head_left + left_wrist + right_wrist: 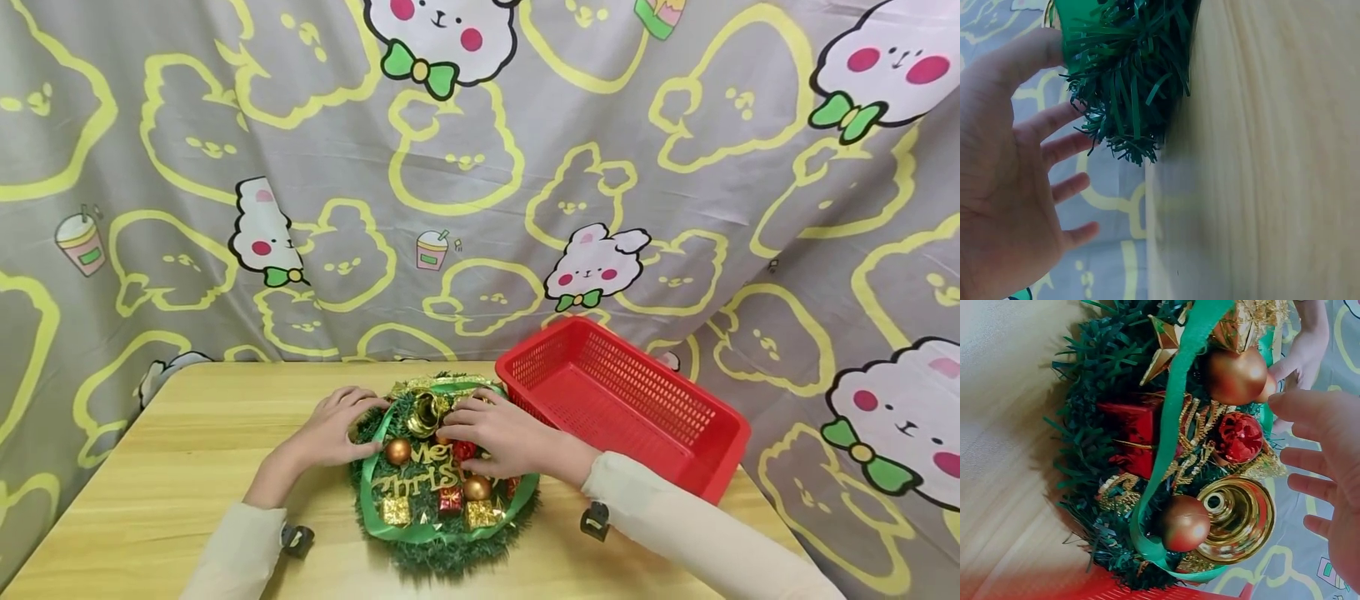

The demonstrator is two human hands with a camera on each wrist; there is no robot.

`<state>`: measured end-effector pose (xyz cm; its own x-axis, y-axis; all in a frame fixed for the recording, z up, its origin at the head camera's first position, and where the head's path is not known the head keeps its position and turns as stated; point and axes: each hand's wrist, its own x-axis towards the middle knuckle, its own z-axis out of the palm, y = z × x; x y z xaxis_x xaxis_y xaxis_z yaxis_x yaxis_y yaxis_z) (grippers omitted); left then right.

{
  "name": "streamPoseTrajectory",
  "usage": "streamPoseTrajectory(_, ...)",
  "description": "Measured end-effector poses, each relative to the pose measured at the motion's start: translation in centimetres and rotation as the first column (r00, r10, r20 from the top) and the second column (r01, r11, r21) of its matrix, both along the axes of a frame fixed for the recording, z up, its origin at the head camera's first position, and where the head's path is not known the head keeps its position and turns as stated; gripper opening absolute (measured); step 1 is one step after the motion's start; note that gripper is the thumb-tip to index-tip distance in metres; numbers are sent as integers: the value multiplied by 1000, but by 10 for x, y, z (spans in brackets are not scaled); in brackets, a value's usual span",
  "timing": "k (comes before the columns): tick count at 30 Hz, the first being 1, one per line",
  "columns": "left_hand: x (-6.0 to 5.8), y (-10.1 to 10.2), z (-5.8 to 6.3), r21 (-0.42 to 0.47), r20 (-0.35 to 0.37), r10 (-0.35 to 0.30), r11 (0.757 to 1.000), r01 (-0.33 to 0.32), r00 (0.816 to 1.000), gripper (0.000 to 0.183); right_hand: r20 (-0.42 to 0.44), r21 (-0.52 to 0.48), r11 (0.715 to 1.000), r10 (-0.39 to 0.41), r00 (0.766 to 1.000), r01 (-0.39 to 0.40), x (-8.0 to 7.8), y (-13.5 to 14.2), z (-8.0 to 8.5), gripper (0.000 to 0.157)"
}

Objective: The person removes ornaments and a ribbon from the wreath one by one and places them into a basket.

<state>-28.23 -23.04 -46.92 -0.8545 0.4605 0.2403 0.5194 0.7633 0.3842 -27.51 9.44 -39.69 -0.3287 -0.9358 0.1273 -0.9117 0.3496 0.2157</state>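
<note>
A green tinsel wreath (pixel 442 554) lies on the table, edged with green ribbon (pixel 367 492). It bears gold lettering (pixel 416 482), copper-coloured balls (pixel 397 451), a gold bell (pixel 426 414) and small wrapped boxes (pixel 450 499). At its left edge is my left hand (pixel 333 433); the thumb touches the ribbon side and the fingers are spread by the tinsel (pixel 1129 81). My right hand (pixel 506 433) reaches over the upper right part, fingers extended. In the right wrist view its thumb is beside a copper ball (pixel 1238 375), near a red ornament (pixel 1239 437).
A red plastic basket (pixel 637 408) with perforated sides stands right behind the wreath, close to my right forearm. The light wooden table (pixel 225 417) ends at a patterned grey curtain (pixel 480 183). A black strap device (pixel 595 521) is on each wrist.
</note>
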Motion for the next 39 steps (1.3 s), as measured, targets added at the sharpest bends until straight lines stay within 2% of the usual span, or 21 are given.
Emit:
streamPoseTrajectory(7, 3, -2, 3, -5, 17, -20, 1000, 20, 1000, 63, -5, 19, 1000, 4, 1000, -4, -2, 0, -2, 48)
streamPoseTrajectory(16, 4, 0, 7, -11, 37, -8, 1000, 8, 999, 64, -20, 29, 1000, 10, 1000, -9, -4, -1, -6, 46)
streamPoseTrajectory(24, 6, 1, 8, 0, 36, -8, 1000, 8, 999, 63, -29, 57, 998, -19, 999, 20, -5, 0, -11, 45)
streamPoseTrajectory(33, 7, 1, 7, -1, 36, -2, 1000, 2, 999, 64, -34, 76, 996, -41, 999, 43, -4, -2, -14, 32)
streamPoseTrajectory(39, 6, 0, 7, -1, 30, -8, 1000, 8, 1000, 63, -16, 73, 996, -57, 998, 58, -3, -2, -14, 31)
